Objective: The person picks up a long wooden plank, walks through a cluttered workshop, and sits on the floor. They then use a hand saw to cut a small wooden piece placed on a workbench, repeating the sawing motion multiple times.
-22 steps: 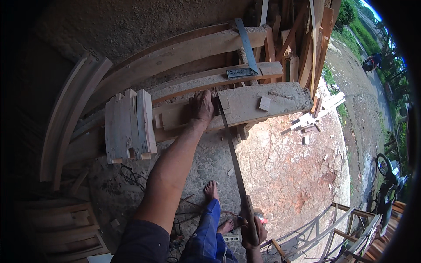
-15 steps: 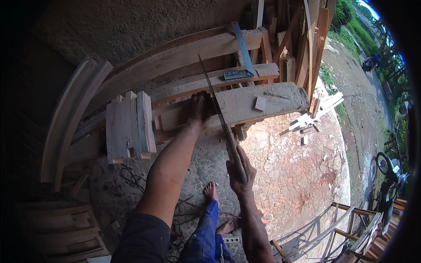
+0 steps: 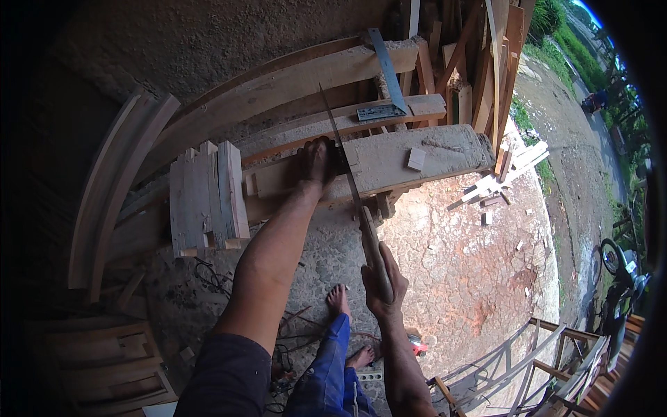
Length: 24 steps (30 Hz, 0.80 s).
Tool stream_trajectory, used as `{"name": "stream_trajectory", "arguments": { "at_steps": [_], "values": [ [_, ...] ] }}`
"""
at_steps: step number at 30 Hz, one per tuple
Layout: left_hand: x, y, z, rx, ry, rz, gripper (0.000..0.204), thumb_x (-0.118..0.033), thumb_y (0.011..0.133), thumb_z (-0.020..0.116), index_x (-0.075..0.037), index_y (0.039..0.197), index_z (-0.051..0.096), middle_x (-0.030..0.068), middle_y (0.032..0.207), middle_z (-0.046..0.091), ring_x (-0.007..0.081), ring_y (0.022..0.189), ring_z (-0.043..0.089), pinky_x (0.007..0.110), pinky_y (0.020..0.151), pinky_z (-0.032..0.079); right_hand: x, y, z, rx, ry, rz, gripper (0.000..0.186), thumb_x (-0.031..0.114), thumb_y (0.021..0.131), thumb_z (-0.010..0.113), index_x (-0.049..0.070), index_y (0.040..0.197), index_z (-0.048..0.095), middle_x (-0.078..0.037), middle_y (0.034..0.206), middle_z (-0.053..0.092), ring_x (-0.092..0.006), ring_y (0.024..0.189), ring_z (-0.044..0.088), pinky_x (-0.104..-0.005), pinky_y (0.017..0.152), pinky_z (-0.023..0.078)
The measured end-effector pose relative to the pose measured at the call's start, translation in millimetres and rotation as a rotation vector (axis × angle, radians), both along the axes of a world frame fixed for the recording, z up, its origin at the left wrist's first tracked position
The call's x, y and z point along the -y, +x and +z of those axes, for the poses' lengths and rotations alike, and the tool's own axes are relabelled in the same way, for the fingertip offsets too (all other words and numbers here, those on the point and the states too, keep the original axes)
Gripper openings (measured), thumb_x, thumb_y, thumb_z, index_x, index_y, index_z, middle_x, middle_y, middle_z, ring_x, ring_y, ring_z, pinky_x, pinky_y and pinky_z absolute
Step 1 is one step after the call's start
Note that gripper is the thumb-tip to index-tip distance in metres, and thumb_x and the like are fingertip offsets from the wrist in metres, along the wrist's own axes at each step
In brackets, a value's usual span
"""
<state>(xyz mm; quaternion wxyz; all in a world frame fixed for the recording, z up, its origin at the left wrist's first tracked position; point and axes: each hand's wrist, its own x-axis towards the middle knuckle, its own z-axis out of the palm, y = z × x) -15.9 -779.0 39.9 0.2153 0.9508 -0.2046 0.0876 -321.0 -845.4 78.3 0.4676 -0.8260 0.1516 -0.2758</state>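
My right hand (image 3: pixel 388 281) is wrapped round the handle of a handsaw (image 3: pixel 353 186). The long narrow blade points away from me and crosses the top of a thick wooden beam (image 3: pixel 445 149). Just left of the blade, my left hand (image 3: pixel 318 161) is closed and pressed down on the beam. It seems to grip a piece of wood (image 3: pixel 353 156), mostly hidden by the hand and shadow, whose pale end shows right of the blade. A small wooden block (image 3: pixel 416 159) lies farther right on the beam. Behind it, a metal try square (image 3: pixel 389 76) rests across other timbers.
Short boards (image 3: pixel 208 198) with cut ends stand side by side on the beam's left part. Long planks (image 3: pixel 125 187) lean at the far left. Upright timber (image 3: pixel 479 90) crowds the back right. Offcuts (image 3: pixel 500 177), cables and a wooden frame (image 3: pixel 549 368) lie on the ground.
My right hand has drawn the saw a little back toward me. My left hand stays in place on the beam. The view has shifted slightly.
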Motion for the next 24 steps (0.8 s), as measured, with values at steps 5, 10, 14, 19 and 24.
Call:
{"name": "stream_trajectory", "arguments": {
  "at_steps": [5, 10, 14, 19, 24],
  "values": [
    [-2.0, 15.4, 7.9, 0.046, 0.007, -0.002, 0.019, -0.018, 0.087, 0.061, -0.003, 0.098, 0.059, 0.0211, 0.099, 0.066, 0.0405, 0.100, 0.063, 0.048, 0.086, 0.051, -17.2, -167.6, -28.5, -0.020, -0.120, 0.009, 0.060, 0.016, 0.080, 0.079, 0.000, 0.133, 0.056, -0.019, 0.111, 0.071, -0.0297, 0.079, 0.074, -0.0363, 0.066, 0.058],
    [3.3, 12.0, 14.3, 0.059, 0.071, -0.059, 0.022, -0.007, 0.076, 0.067, -0.006, 0.097, 0.060, 0.0165, 0.096, 0.068, 0.0338, 0.101, 0.063, 0.046, 0.088, 0.050, 0.0, 8.1, -3.0, -0.009, -0.075, -0.016, 0.058, 0.013, 0.083, 0.076, 0.002, 0.135, 0.054, -0.020, 0.111, 0.070, -0.0307, 0.083, 0.073, -0.0360, 0.069, 0.057],
    [-1.0, 4.4, 8.9, 0.043, 0.063, -0.063, 0.023, -0.007, 0.076, 0.067, -0.006, 0.098, 0.060, 0.0169, 0.099, 0.067, 0.0338, 0.102, 0.063, 0.046, 0.088, 0.050, -0.5, 28.6, 2.9, -0.021, 0.084, -0.031, 0.054, 0.011, 0.086, 0.074, 0.001, 0.135, 0.055, -0.017, 0.107, 0.071, -0.0208, 0.085, 0.072, -0.0311, 0.074, 0.055],
    [-4.7, 17.4, 2.8, 0.072, 0.059, 0.015, 0.022, -0.008, 0.078, 0.066, -0.006, 0.099, 0.060, 0.0179, 0.099, 0.067, 0.0359, 0.099, 0.064, 0.046, 0.086, 0.051, -22.6, -159.5, -13.2, -0.102, -0.188, 0.011, 0.058, 0.017, 0.078, 0.080, -0.005, 0.127, 0.058, -0.021, 0.108, 0.070, -0.0292, 0.084, 0.074, -0.0352, 0.064, 0.057],
    [6.3, 2.0, 19.0, 0.127, 0.045, -0.085, 0.015, -0.009, 0.083, 0.061, -0.004, 0.097, 0.060, 0.0220, 0.093, 0.067, 0.0412, 0.091, 0.065, 0.048, 0.082, 0.052, -7.6, -40.0, -18.8, -0.019, -0.221, -0.071, 0.058, 0.014, 0.082, 0.076, 0.000, 0.134, 0.055, -0.021, 0.115, 0.069, -0.0313, 0.093, 0.073, -0.0370, 0.073, 0.058]
  ]
}}
